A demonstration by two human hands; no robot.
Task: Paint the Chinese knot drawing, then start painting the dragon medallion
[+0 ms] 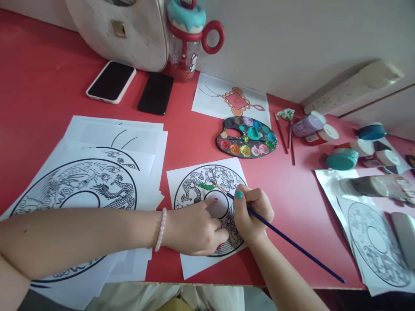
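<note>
My right hand [254, 211] pinches a long dark-blue paintbrush [292, 242], its tip touching a sheet with a round dragon line drawing [191, 181]. A small green painted patch [206, 185] lies at the brush tip, in the ring's upper part. My left hand [197, 226], with a pale bead bracelet [161, 229] at the wrist, presses on the same sheet. Its index finger points across the drawing's blank centre, while the other fingers bend and rest on the paper. It holds nothing and covers part of the drawing's lower left.
Beyond the sheet lies a paint palette [236, 149]. Stacked drawings [78, 172] spread under my left forearm. Two phones [112, 82], a cup [186, 47] and a white bag [129, 39] stand behind. Paint jars [342, 159], brushes [281, 134] and another drawing [378, 242] are at right.
</note>
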